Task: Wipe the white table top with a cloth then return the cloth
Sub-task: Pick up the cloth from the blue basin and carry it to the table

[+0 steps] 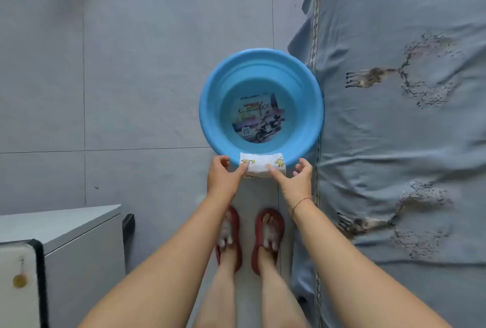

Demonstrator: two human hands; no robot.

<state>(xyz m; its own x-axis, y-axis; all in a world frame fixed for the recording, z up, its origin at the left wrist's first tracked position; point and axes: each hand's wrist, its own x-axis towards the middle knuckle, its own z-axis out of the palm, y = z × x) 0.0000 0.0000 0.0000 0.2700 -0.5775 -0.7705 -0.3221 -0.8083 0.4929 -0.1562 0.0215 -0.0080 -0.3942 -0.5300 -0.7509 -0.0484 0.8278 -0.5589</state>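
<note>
White cloth (pixel 263 167), yellow cartoon prints, folded, draped over blue basin (pixel 207 106) near rim

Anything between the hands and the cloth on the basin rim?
Nothing visible. The cloth hangs over the near rim of the blue basin, and the left hand and right hand each have a thumb on it, one at each end. Whether either hand actually grips it can't be told.

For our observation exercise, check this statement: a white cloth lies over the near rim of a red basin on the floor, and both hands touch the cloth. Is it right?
One detail is wrong. The head view shows the basin is blue, not red. The rest holds: the white cloth lies over its near rim, the basin is on the floor, and the left hand and right hand both touch the cloth.
</note>
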